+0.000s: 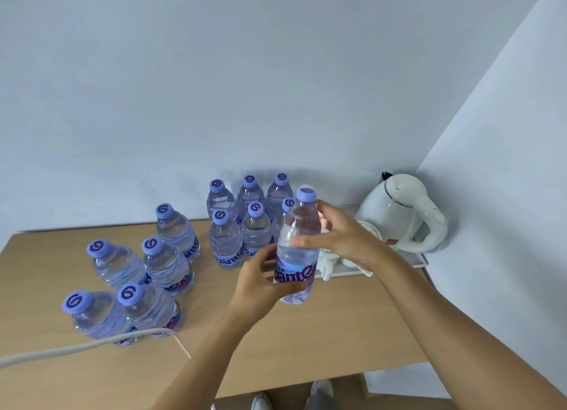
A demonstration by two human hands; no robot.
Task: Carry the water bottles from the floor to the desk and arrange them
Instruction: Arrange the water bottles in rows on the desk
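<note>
Both hands grip one bottle (297,250) above the desk (306,342) — left hand (260,287) low, right hand (340,234) higher. It hides part of a back-row bottle (287,208) and a white tray (346,270).

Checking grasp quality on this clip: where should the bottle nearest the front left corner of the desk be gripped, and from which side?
Grip the front-left bottle round its ribbed waist below the cap, coming from its open left side. It stands upright; a neighbouring bottle crowds its right and a white cable crosses its base in front.
</note>
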